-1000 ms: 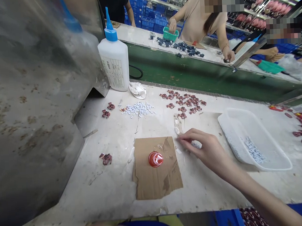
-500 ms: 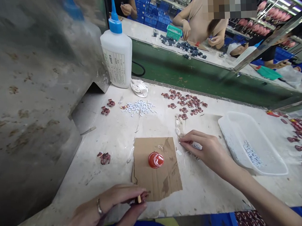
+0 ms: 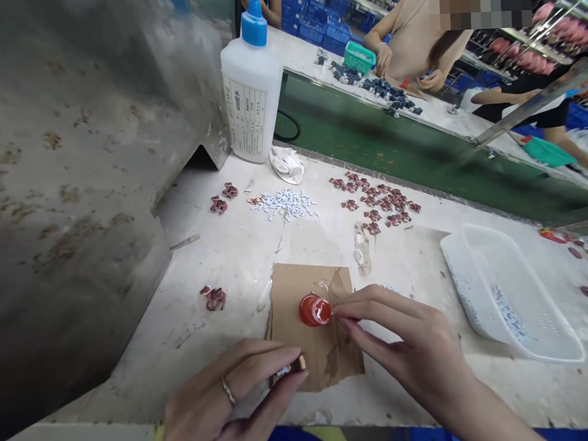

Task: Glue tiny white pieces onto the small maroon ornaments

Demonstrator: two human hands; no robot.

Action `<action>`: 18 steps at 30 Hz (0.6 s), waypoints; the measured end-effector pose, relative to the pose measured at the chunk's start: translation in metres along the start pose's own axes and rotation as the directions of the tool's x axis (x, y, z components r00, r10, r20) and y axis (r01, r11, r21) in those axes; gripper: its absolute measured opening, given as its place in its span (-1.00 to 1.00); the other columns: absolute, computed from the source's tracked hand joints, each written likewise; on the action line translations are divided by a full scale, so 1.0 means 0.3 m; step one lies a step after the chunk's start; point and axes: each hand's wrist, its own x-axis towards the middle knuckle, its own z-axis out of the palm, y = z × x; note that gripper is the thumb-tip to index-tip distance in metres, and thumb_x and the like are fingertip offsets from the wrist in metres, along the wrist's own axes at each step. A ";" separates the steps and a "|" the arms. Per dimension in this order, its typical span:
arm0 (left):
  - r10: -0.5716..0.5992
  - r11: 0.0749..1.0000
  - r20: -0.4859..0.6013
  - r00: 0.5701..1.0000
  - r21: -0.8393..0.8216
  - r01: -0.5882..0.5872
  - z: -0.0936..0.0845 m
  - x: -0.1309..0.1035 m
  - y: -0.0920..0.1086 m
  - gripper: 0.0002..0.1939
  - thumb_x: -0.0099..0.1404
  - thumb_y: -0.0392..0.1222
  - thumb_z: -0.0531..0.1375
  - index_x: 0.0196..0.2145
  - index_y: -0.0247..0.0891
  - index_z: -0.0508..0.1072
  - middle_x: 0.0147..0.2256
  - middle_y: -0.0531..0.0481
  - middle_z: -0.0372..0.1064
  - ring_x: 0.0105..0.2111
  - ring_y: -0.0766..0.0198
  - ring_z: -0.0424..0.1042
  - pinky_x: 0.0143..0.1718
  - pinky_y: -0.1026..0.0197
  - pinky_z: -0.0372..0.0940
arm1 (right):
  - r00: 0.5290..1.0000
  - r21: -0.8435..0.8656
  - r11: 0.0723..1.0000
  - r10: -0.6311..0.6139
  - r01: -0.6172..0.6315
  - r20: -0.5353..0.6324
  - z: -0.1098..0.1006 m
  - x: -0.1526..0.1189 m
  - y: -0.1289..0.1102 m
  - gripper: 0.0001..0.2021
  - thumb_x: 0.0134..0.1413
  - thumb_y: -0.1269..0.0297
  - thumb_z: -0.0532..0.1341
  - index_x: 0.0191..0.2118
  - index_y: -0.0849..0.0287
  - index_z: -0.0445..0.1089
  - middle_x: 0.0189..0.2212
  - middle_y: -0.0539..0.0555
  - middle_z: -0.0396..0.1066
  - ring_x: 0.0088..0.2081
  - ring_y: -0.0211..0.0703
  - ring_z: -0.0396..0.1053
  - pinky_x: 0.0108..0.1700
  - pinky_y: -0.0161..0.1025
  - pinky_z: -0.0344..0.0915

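My left hand (image 3: 243, 392) is closed in a pinch on a small brown toy figure (image 3: 296, 363) with a tan edge, over the lower left of a cardboard piece (image 3: 287, 286). On that cardboard stands a small red cup (image 3: 309, 309), its shiny red top tilted toward the right. My right hand (image 3: 401, 333) has its thumb and fingers pinched together at the cup's right rim. Whatever is between those fingertips is too small to make out. Left of the cardboard lies another brown toy figure (image 3: 213, 297).
A pile of small pale-blue pieces (image 3: 288, 204) and a group of brown figures (image 3: 381, 200) lie farther back. A white bottle with blue nozzle (image 3: 252, 99) stands by the metal housing (image 3: 78, 191). At right is a white plastic tray (image 3: 474, 323). Co-workers sit beyond the green barrier (image 3: 368, 123).
My right hand has moved left from the small pieces beside the cardboard to the cup's rim. The cup now tilts. My left hand has turned the figure and shifted slightly right. The view has shifted.
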 end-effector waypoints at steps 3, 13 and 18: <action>0.010 1.000 0.000 1.000 -0.001 -0.010 0.000 0.003 -0.002 -0.77 0.35 -0.29 0.29 -0.07 -0.04 0.45 -0.19 0.31 0.56 -0.22 0.63 0.56 0.01 0.69 0.31 | 1.000 -0.004 1.000 -0.027 0.027 0.009 0.005 0.011 0.008 -0.79 0.27 0.54 0.24 -0.13 0.08 0.53 -0.25 0.07 0.60 -0.25 -0.16 0.58 -0.25 -0.31 0.53; 0.011 0.998 0.045 0.999 -0.060 -0.009 0.015 0.005 0.003 -0.72 0.34 -0.30 0.30 -0.04 -0.04 0.44 -0.16 0.31 0.58 -0.19 0.59 0.59 0.00 0.65 0.38 | 0.997 0.213 0.977 0.030 -0.012 -0.077 0.009 -0.034 -0.079 -0.69 0.16 0.62 0.28 -0.12 0.03 0.49 -0.26 0.06 0.57 -0.26 -0.12 0.57 -0.33 -0.23 0.54; -0.012 0.994 0.055 0.998 -0.105 0.017 0.018 0.002 0.016 -0.74 0.36 -0.28 0.29 -0.03 -0.03 0.44 -0.17 0.26 0.56 -0.16 0.53 0.59 -0.02 0.57 0.44 | 0.998 0.371 0.928 0.050 -0.033 -0.035 0.024 -0.037 -0.109 -0.63 0.12 0.68 0.27 -0.11 0.02 0.50 -0.23 0.08 0.61 -0.21 -0.09 0.60 -0.29 -0.20 0.60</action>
